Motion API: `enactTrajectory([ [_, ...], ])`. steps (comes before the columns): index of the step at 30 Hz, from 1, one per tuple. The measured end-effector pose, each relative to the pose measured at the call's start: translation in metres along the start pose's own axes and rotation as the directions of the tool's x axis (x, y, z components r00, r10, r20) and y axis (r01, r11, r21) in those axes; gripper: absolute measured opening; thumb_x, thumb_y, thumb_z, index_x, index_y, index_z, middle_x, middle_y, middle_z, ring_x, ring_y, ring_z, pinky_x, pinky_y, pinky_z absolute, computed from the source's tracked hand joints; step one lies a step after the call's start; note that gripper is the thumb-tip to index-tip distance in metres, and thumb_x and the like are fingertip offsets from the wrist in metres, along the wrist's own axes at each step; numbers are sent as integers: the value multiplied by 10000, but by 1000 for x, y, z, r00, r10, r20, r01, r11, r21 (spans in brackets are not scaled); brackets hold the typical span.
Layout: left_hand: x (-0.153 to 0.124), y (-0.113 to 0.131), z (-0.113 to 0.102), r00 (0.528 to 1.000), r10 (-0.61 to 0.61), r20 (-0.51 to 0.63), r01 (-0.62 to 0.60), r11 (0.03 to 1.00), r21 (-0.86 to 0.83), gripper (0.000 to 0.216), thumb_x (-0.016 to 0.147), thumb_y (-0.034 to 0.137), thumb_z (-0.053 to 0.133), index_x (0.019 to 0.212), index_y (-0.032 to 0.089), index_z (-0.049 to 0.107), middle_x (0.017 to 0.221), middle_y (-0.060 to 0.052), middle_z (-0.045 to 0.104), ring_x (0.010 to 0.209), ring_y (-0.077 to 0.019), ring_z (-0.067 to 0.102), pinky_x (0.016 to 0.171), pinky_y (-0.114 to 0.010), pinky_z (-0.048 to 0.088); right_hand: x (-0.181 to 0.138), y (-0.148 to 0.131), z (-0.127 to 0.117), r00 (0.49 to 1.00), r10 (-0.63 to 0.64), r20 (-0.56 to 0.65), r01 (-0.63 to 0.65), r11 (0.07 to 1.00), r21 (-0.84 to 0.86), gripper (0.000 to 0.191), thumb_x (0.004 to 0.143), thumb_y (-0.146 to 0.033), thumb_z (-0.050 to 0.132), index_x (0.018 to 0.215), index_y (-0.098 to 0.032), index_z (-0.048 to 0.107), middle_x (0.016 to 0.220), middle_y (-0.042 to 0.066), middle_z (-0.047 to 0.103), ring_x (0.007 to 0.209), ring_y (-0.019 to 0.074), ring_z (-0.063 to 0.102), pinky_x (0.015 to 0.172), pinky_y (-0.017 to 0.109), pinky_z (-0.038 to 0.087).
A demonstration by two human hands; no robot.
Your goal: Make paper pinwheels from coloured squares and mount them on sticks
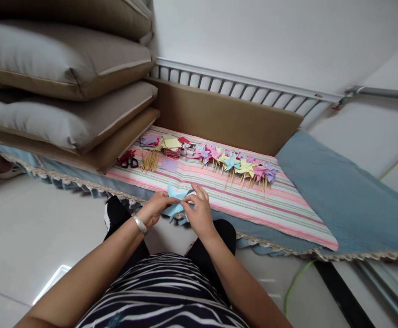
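Observation:
Above my knees, at the front edge of the bed, a light blue paper pinwheel (176,194) is between my hands. My left hand (155,207) grips it from the left, with the thumb pressed at its middle. From the right, my right hand (200,213) pinches at the same middle with thumb and forefinger, the other fingers raised. Whatever tiny part lies under the fingertips is hidden. A small dark and white shape shows behind the right fingers, too unclear to name. Beyond my hands lies a purple paper square (169,165).
Finished pinwheels on sticks (240,166) lie in a row on the striped cloth (253,200). Left of them are paper stacks (171,144), loose wooden sticks (150,161) and scissors (129,160). Stacked cushions (65,91) rise at the left; a brown board (219,114) stands behind.

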State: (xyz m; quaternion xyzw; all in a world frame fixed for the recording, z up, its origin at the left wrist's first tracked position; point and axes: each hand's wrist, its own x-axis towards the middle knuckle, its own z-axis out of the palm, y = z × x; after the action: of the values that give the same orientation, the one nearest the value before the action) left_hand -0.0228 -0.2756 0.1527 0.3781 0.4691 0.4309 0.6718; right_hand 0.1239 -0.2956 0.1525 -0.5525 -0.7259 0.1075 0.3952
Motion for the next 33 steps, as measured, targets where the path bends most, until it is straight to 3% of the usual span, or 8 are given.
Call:
enactTrajectory([
  [7,-4,2,-1,998,-13,66,15,999,-33,258,468,249,788,650,104,679,562,-32,653,526,-122,562,554,-229,404,1,-1,0,1000,22,-11,-22,1000,11,57,722,-166,612,702,-207,645,1284,87,518,1270,288,342,1020,492,296],
  [12,-2,0,-2,1000,2,6,-1,999,-34,208,478,208,770,632,102,678,544,-30,652,473,-106,537,504,-216,377,1,-4,2,999,32,2,-32,999,15,54,726,-181,604,698,-201,645,1286,99,517,1272,289,345,1023,479,298],
  [16,0,0,-5,998,16,-55,-18,999,-38,142,493,184,737,577,102,659,507,-26,629,456,-103,520,491,-218,362,1,0,-2,994,73,-82,-58,982,179,230,743,-267,602,963,-205,624,1295,118,510,1246,265,401,1028,467,301],
  [18,-1,1,-7,998,17,-67,-20,999,-41,125,495,177,729,554,103,647,497,-25,621,449,-102,510,486,-221,355,2,4,-4,974,218,-65,-179,911,373,409,736,-330,607,1120,-206,547,1261,125,542,1195,257,469,993,456,348],
  [21,-1,0,-7,998,22,-65,-25,998,-49,115,511,176,714,578,103,654,515,-24,628,448,-100,505,486,-221,351,3,8,-5,859,461,221,-484,595,642,546,697,-377,633,1186,-182,489,1107,127,635,1022,246,599,855,396,457],
  [24,0,-3,-6,997,39,-61,-43,997,-58,141,528,197,709,620,100,666,550,-30,643,474,-106,526,504,-221,363,1,5,2,745,498,444,-639,344,688,593,625,-345,696,1159,-171,507,952,86,677,814,207,652,681,308,488],
  [30,7,-14,-9,996,27,-83,-36,993,-109,184,511,236,723,615,97,662,537,-38,637,464,-111,524,501,-229,368,-2,4,27,801,396,450,-569,267,778,507,552,-242,753,1017,-180,562,757,11,671,682,165,639,656,275,469],
  [33,12,-17,-13,996,17,-86,-27,993,-114,187,508,248,721,596,95,661,526,-40,628,453,-108,511,491,-231,356,-1,10,38,796,402,452,-574,267,774,504,561,-261,759,1016,-166,564,705,10,660,615,159,616,609,276,457],
])
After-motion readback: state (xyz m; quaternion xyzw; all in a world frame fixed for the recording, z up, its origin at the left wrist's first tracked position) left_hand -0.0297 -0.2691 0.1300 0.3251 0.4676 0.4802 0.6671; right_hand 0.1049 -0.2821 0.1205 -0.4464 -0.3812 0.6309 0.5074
